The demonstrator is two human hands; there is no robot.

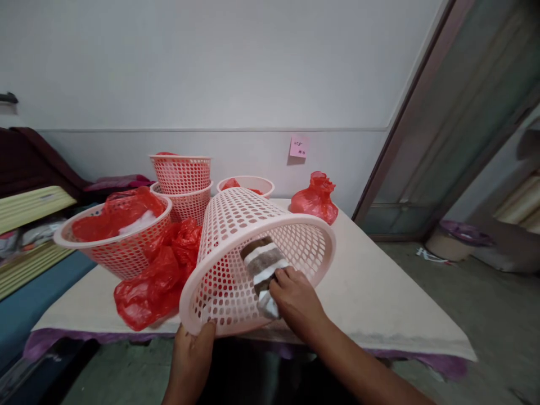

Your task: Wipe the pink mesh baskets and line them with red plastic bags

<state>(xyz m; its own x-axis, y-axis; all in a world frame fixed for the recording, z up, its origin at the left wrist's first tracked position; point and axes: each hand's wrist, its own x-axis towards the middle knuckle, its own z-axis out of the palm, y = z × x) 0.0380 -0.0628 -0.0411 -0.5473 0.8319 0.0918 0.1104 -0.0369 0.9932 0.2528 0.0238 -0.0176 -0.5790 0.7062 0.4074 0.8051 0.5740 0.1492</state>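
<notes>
A pale pink perforated plastic basket (247,216) lies tipped on its side, its wide mouth facing me. My left hand (194,349) grips the lower left of its rim, thumb on the inside. At the mouth, my right hand (297,295) is closed on a brown, grey and white striped cloth (265,267), perhaps a sock. The cloth reaches into the basket's opening. Against the basket's left side rest crumpled red plastic bags (158,281).
Left stands another pink basket (126,261) lined with a red bag holding something white. Stacked baskets (181,174) and a further basket (265,183) are behind. A tied red bag (314,199) sits at the back right of the cloth-covered table (379,298). A pink note (298,147) hangs on the wall.
</notes>
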